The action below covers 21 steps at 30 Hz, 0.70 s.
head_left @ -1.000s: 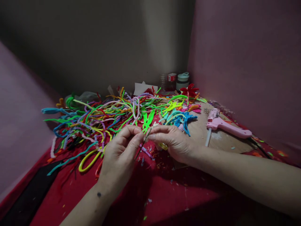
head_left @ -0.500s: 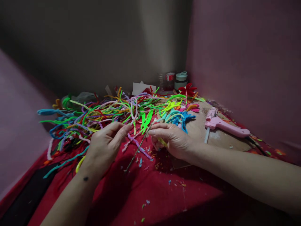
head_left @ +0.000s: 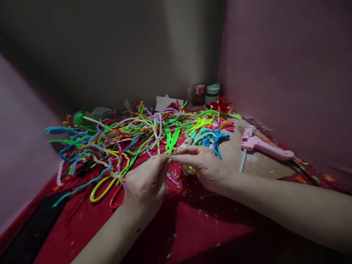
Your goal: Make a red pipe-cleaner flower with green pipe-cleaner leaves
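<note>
My left hand (head_left: pixel 148 180) is closed in a pinch, its thumb and index finger meeting the fingertips of my right hand (head_left: pixel 206 164). Between them is a thin, dark greenish stem (head_left: pixel 173 151), mostly covered by the fingers. My right hand also pinches it, and a small whitish tuft (head_left: pixel 182 146) shows just above its index finger. Something yellow (head_left: pixel 189 169) is partly visible under the right palm; I cannot tell whether it is held. Bright green pipe-cleaner leaves (head_left: pixel 172 137) lie right behind the fingertips.
A tangled heap of coloured pipe cleaners (head_left: pixel 110 135) spreads over the red cloth (head_left: pixel 192 234). Blue (head_left: pixel 219 138) and red (head_left: pixel 220 105) pipe-cleaner flowers lie to the right. A pink glue gun (head_left: pixel 268 146) rests on cardboard (head_left: pixel 258 167). Bottles (head_left: pixel 212 93) stand at the back.
My left hand has moved right and rolled over, joining my right hand at the stem. The stem's long lower part, visible before, is now hidden. My right hand has barely moved.
</note>
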### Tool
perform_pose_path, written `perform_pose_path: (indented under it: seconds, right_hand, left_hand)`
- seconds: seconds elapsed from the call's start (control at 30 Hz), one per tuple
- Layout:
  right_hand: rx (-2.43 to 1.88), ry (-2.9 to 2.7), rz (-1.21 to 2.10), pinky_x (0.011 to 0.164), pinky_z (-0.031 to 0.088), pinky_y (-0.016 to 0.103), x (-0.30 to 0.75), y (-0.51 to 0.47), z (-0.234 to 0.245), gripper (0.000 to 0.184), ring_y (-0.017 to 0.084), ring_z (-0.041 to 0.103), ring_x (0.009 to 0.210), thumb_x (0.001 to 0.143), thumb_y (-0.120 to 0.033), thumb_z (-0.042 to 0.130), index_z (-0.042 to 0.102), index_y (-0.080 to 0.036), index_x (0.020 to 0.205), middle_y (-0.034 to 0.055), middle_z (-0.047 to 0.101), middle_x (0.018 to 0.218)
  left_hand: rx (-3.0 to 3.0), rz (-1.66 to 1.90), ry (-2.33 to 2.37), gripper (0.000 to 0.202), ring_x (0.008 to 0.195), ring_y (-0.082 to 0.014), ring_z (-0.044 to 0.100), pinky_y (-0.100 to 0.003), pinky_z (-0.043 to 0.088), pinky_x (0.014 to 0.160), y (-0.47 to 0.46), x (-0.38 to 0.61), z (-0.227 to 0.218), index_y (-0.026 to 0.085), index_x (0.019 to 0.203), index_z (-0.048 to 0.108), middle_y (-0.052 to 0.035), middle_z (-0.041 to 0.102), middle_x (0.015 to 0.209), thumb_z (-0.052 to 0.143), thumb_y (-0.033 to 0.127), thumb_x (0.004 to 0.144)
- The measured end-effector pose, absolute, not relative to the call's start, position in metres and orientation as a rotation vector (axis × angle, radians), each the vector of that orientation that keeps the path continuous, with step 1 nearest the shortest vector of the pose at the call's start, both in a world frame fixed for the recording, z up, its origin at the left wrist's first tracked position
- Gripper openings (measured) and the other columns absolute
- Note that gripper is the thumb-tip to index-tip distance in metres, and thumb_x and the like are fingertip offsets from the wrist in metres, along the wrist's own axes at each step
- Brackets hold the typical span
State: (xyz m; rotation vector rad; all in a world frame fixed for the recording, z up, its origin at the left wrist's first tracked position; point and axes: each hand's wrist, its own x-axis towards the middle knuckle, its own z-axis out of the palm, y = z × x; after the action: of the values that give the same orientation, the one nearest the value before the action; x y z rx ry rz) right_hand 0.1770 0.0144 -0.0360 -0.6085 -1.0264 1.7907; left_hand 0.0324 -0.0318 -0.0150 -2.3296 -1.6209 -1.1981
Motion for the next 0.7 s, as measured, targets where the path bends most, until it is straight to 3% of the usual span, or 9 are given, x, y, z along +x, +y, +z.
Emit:
perform_pose_path:
  seconds: [0.23, 0.4, 0.7]
  right_hand:
    - [-0.637, -1.152, 1.598, 0.076, 0.04, 0.025, 0.18, 0.01, -0.028, 0.01, 0.01, 0.055, 0.078, 0.062, -0.026, 0.073, 0.071, -0.02, 0.07, -0.0015, 0.065, 0.08]
    - [-0.636, -1.084, 1.734, 0.063, 0.039, 0.024, 0.179, 0.013, -0.028, 0.015, 0.008, 0.052, 0.061, 0.064, -0.026, 0.071, 0.07, -0.018, 0.076, -0.0023, 0.064, 0.071]
    - [-0.575, -0.964, 1.911, 0.052, 0.036, 0.019, 0.179, 0.019, -0.034, 0.016, 0.006, 0.053, 0.056, 0.061, -0.022, 0.072, 0.069, -0.017, 0.076, -0.0021, 0.064, 0.067]
  left_hand:
    - [-2.301, -1.345, -1.865, 0.009, 0.049, -0.0075, 0.05, -0.018, 0.039, 0.051, -0.031, 0.036, -0.011, 0.021, 0.082, 0.062, 0.0032, 0.057, 0.058, 0.055, 0.027, 0.08]
    - [-2.379, -1.855, -2.266, 0.011, 0.04, -0.0056, 0.043, -0.016, 0.033, 0.039, -0.028, 0.041, -0.006, 0.018, 0.075, 0.06, 0.0046, 0.051, 0.052, 0.058, 0.028, 0.078]
    - [-2.444, -2.559, -2.724, 0.013, 0.031, -0.0009, 0.033, -0.011, 0.024, 0.032, -0.021, 0.035, -0.003, 0.015, 0.074, 0.056, 0.0056, 0.049, 0.048, 0.062, 0.027, 0.076]
